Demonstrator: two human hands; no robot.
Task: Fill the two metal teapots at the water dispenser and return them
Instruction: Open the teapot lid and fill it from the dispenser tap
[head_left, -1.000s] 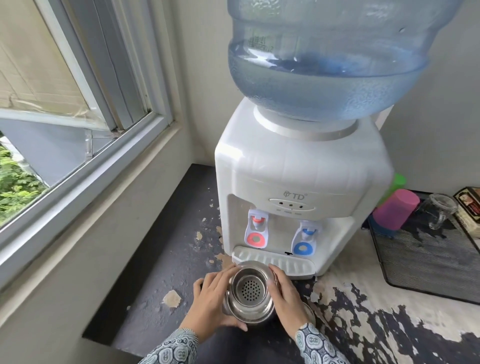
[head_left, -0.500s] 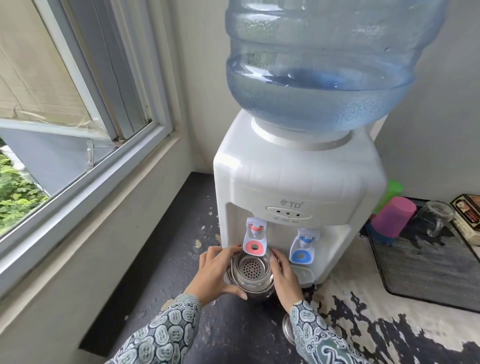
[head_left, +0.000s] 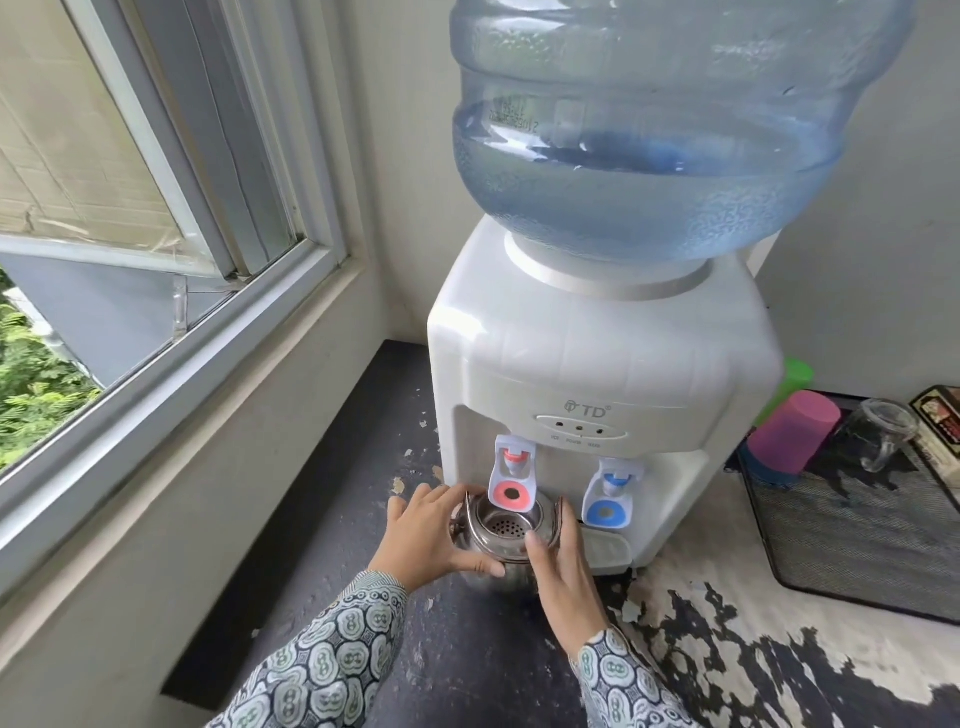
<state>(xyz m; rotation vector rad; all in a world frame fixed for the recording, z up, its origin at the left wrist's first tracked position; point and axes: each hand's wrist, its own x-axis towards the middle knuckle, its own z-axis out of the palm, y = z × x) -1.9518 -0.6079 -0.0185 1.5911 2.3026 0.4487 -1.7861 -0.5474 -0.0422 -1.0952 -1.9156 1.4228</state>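
Note:
A shiny metal teapot (head_left: 501, 540) with no lid sits under the red tap (head_left: 511, 480) of the white water dispenser (head_left: 597, 364). Its perforated strainer shows inside the mouth and its handle lies folded back. My left hand (head_left: 426, 535) cups the pot's left side. Against its right side rests my right hand (head_left: 563, 566), thumb on the rim. The blue tap (head_left: 609, 493) hangs free to the right. No water can be seen running. A second teapot is not in view.
A big blue water bottle (head_left: 649, 130) tops the dispenser. To the right, a black mesh tray (head_left: 857, 540) carries a pink cup (head_left: 792, 431), a glass mug (head_left: 880, 431) and a box. A window (head_left: 130, 208) and its sill wall run along the left. The dark countertop (head_left: 337, 545) is flaking.
Both hands have carried the teapot forward from in front of the drip tray to under the red tap. The camera has come closer and lower.

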